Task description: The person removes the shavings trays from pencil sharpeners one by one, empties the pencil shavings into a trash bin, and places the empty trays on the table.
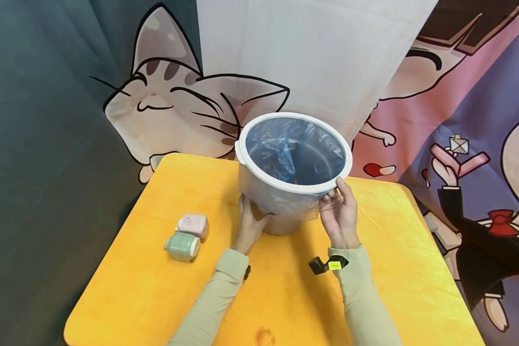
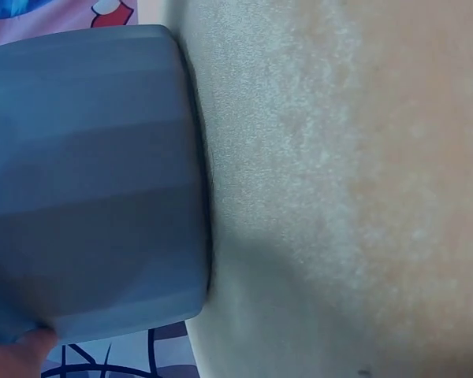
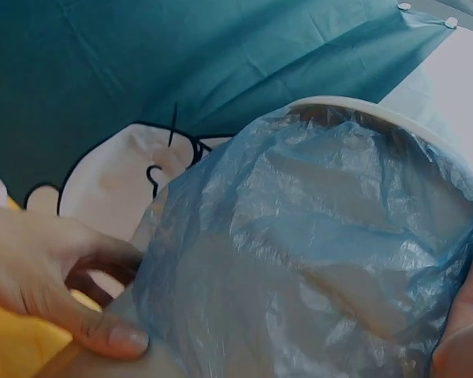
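Observation:
A pale trash can (image 1: 281, 227) with a white rim (image 1: 294, 115) stands tilted on the table, its mouth facing me. Lining it is a thin blue plastic bag (image 1: 285, 161), folded out over the rim and hanging down the outside in creases (image 3: 339, 213). My left hand (image 1: 251, 223) grips the can's lower side, thumb in front and fingers along the left. At the front right of the rim, my right hand (image 1: 339, 216) holds the edge with its fingertips, palm turned up. The left wrist view shows the can's side (image 2: 94, 181) close up.
To the left on the yellow table (image 1: 125, 288) lie a small green bottle (image 1: 182, 246) and a pink one (image 1: 193, 225), side by side. Behind the table hangs a printed cloth (image 1: 311, 53) with cartoon figures.

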### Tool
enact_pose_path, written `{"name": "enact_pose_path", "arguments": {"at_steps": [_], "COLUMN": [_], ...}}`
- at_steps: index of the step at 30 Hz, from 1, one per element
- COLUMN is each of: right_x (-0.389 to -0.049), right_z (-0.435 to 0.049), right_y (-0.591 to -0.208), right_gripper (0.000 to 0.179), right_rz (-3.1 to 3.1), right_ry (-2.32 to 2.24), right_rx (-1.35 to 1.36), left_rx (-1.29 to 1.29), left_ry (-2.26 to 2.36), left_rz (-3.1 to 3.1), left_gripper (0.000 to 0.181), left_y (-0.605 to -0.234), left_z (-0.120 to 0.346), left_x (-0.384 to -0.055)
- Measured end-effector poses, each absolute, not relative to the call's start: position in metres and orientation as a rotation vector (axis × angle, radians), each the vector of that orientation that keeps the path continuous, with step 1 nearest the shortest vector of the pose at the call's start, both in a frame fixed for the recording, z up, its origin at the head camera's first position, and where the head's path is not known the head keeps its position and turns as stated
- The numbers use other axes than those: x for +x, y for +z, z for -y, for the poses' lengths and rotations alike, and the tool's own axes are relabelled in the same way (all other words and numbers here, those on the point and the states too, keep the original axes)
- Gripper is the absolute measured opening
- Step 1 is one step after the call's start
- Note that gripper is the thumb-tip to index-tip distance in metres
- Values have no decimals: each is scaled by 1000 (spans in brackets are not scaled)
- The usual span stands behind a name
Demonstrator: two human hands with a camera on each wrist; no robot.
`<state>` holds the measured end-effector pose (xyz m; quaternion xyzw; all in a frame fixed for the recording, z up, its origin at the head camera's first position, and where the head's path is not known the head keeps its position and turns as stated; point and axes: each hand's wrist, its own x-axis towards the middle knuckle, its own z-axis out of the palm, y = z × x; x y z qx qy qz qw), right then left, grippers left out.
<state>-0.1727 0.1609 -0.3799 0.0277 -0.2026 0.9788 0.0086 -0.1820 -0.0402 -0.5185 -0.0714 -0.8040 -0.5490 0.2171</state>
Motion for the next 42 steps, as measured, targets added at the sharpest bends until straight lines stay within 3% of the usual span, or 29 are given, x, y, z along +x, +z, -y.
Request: {"name": "enact_pose_path", "arguments": {"at_steps": [17,42], "right_x": [-177,-171], "right_z": [-167,-176], "right_y": [-383,-391], "right_gripper": [25,20], "right_rz": [946,1135], "right_ry": [2978,2832], "right_rx": [280,277], "left_rx": [-210,-141], "left_ry": [-1517,-1567], "left_rz": [2140,2285], "left_gripper": [107,102], "left_y": [-526,-528], "left_z": [36,35], "left_x": [-183,-172]}}
